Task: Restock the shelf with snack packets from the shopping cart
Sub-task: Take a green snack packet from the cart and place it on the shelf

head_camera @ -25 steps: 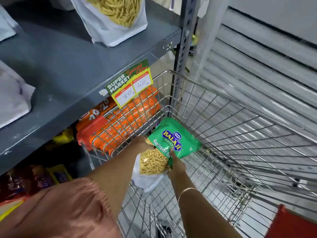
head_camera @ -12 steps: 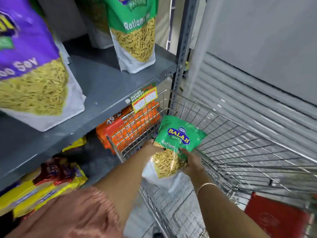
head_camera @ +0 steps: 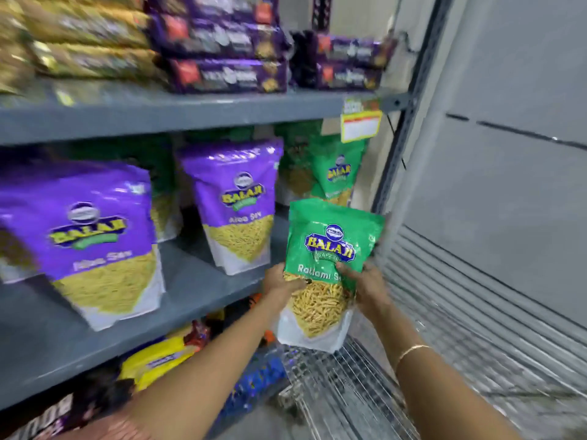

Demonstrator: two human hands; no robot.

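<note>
**Lifting a green packet toward the shelf**

Holding the green packet (head_camera: 330, 265) upright above the cart (head_camera: 343, 385), both hands are closed on it: the left hand (head_camera: 281, 282) is pinching its left edge, the right hand (head_camera: 365, 287) is gripping its right side. The shelf (head_camera: 190, 287) is lying at ten o'clock, where a matching green packet (head_camera: 336, 173) is standing at twelve. Doing this well probably means keeping it upright, label outward, and setting it down in front of that green one, beside the purple packet (head_camera: 236, 204).
</note>
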